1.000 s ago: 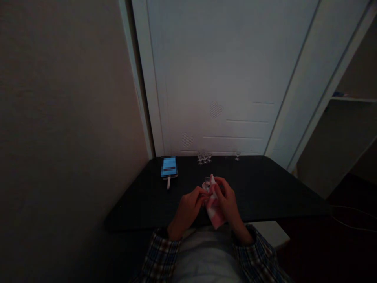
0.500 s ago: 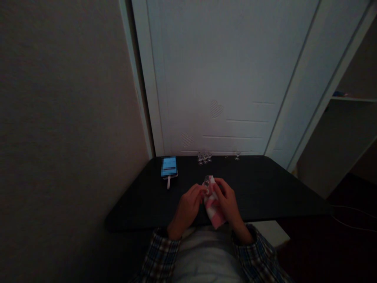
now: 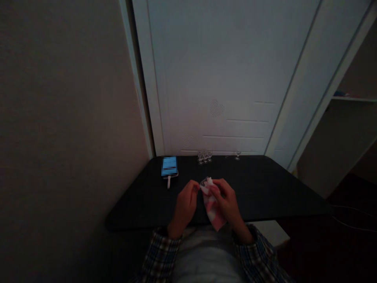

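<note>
A small clear stemmed glass [image 3: 204,181] is held above the front half of the table, partly wrapped in a pink-and-white cloth [image 3: 214,212]. My left hand [image 3: 186,200] pinches the glass at its left side, fingers curled. On the other side my right hand [image 3: 227,198] grips the cloth, its thumb pressing the fabric against the glass. The cloth's loose end hangs down toward my body. Much of the glass is hidden by fabric and fingers.
Several small stemmed glasses [image 3: 204,157] stand grouped at the back of the dark table [image 3: 141,208]. One more glass [image 3: 237,155] stands apart to the right. At the left a device with a lit blue screen [image 3: 169,166] rests on a white-handled stand. A white panelled door [image 3: 212,70] rises behind.
My left fingers have shifted to the glass's left edge and turned more upright. My right thumb and the cloth have moved over the glass, covering more of it.
</note>
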A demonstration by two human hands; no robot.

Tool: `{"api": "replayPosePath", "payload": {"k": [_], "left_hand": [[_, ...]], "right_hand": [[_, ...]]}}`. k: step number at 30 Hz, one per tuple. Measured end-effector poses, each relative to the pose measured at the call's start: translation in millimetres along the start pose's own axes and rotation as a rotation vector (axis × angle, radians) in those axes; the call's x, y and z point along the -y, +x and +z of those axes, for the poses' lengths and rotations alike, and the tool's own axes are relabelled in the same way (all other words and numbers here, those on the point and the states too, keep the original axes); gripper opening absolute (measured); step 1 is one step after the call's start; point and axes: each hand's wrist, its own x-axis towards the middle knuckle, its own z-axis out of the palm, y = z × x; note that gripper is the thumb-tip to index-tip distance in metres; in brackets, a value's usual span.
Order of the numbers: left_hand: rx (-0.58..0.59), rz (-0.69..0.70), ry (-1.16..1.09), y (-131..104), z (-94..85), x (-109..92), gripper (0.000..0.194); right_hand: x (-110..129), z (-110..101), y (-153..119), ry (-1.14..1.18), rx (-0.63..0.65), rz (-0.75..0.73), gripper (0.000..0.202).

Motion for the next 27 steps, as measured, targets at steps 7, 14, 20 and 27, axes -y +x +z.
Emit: {"api": "replayPosePath", "payload": {"k": [7, 14, 20, 27], "left_hand": [[0.0, -0.012, 0.007, 0.2, 0.2, 1.2, 0.018], [-0.003, -0.019, 0.03, -1.5, 1.2, 2.6, 0.019], [0.011, -0.002, 0.016, -1.2, 2.1, 0.3, 0.019], [0.096, 0.056, 0.118, 0.1, 6.1, -3.3, 0.034]], "right_hand": [[-0.1, -2.2, -0.7, 0.024, -0.001, -0.021, 0.024], [-6.9, 2.5, -0.4, -0.008, 0.018, 0.011, 0.011], [-5.7, 1.2, -0.8, -0.064, -0.023, -0.016, 0.008], [-3.5, -0.1, -0.5, -0.107, -0.099, -0.011, 0.009]]}}
